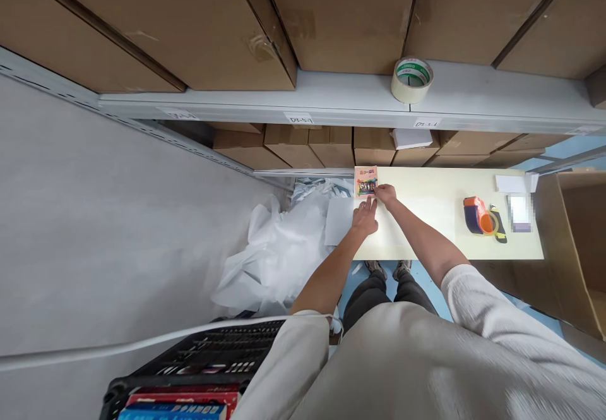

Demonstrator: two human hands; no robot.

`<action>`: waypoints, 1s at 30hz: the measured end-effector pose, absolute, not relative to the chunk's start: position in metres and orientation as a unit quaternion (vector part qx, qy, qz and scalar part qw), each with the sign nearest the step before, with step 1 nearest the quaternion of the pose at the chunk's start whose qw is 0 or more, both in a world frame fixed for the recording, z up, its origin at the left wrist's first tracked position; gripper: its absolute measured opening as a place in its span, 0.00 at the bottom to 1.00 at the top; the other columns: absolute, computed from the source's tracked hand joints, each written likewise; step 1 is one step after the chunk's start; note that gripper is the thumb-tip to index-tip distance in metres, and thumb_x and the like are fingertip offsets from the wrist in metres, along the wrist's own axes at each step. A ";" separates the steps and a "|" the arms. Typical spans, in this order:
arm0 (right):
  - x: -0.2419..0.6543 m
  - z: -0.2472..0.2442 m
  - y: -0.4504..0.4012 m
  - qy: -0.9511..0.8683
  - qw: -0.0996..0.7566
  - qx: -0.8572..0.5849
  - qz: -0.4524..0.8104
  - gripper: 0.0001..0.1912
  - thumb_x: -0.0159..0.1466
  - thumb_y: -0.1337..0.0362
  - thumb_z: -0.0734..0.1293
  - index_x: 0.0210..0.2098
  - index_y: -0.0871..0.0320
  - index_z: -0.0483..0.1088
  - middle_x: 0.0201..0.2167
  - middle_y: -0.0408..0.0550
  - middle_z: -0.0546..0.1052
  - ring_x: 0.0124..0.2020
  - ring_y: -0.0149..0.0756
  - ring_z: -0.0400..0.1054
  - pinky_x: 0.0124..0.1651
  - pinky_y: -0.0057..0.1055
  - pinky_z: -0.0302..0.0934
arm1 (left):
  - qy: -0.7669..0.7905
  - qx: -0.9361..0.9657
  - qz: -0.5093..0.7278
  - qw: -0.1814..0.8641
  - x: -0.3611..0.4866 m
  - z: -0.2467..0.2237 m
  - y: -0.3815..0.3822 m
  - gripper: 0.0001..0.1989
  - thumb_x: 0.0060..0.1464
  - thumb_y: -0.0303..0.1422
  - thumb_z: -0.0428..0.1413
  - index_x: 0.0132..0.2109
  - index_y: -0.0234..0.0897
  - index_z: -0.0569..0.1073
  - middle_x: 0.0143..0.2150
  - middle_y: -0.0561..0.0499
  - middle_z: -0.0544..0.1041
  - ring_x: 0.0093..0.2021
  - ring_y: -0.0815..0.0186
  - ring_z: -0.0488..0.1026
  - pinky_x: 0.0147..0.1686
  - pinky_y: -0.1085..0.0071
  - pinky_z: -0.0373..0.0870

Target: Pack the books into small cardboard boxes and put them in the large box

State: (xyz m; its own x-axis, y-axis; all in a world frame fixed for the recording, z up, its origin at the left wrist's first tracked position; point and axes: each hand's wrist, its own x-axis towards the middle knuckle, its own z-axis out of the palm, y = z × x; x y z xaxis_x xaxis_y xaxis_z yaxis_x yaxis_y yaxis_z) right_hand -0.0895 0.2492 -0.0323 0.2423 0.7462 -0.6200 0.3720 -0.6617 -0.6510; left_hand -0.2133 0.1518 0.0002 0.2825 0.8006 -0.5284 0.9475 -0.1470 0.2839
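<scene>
A small pink book with a colourful picture on its cover lies flat at the far left corner of the pale yellow table. My left hand rests just below it, fingers stretched out and fingertips at the book's near edge. At the book's right edge, my right hand has its fingers closed on the lower corner. White paper sheets hang over the table's left edge, beside my left hand.
On the table's right lie an orange tape dispenser, a yellow-black cutter and a white box. Cardboard boxes fill the shelves; a tape roll sits on one. Crumpled white wrapping and a black crate are left.
</scene>
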 end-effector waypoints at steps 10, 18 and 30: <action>-0.083 -0.037 0.251 -0.458 0.176 -0.755 0.436 0.13 0.60 0.62 0.72 0.45 0.53 0.78 0.40 0.49 0.84 0.47 0.44 0.77 0.54 0.39 0.70 | 0.564 0.766 -0.136 0.275 -0.215 -0.013 0.146 0.47 0.62 0.36 0.56 0.83 0.39 0.45 0.86 0.42 0.37 0.80 0.41 0.49 0.71 0.48 0.61; -0.032 -0.020 0.220 -0.436 0.367 -0.728 0.381 0.20 0.67 0.58 0.61 0.54 0.57 0.75 0.51 0.56 0.82 0.50 0.46 0.75 0.57 0.41 0.70 | 0.570 0.766 -0.123 0.269 -0.211 -0.021 0.131 0.47 0.64 0.46 0.58 0.83 0.44 0.49 0.86 0.44 0.35 0.83 0.39 0.37 0.78 0.42 0.45; 0.096 -0.017 0.084 -0.321 0.350 -0.757 0.448 0.16 0.57 0.57 0.67 0.43 0.57 0.75 0.37 0.51 0.82 0.39 0.44 0.75 0.47 0.40 0.71 | 0.546 0.784 -0.001 0.296 -0.115 0.005 0.095 0.34 0.72 0.36 0.47 0.81 0.41 0.52 0.79 0.40 0.60 0.75 0.49 0.61 0.70 0.52 0.63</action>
State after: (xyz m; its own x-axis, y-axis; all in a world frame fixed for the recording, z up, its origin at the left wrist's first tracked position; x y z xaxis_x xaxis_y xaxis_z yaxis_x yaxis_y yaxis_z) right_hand 0.0961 0.0845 -0.0170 0.3927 0.7996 -0.4543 0.1715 -0.5490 -0.8181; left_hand -0.1150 0.0946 0.0054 0.4036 0.8556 -0.3240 0.8563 -0.2286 0.4631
